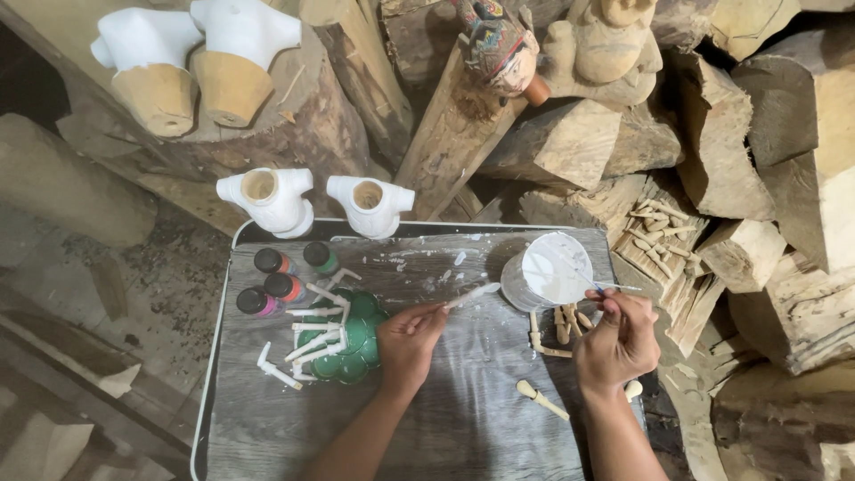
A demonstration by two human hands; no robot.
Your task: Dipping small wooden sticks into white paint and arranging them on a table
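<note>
My left hand (408,341) holds a small white-painted wooden stick piece (472,295) out over the grey board table (463,419). My right hand (616,337) grips a thin paintbrush (583,276) whose far end reaches into the cup of white paint (548,270). Beside my left hand, a green dimpled palette (352,352) carries several white-painted stick parts (316,343). Bare wooden arm pieces (563,325) lie between my hands, and another one (541,398) lies nearer to me.
Several small paint bottles (276,281) stand left of the palette. Two white-painted torsos (272,198) sit at the table's far edge, two more (191,62) on a stump. A painted puppet head (499,49), log blocks and a pile of wooden pegs (657,233) surround the table.
</note>
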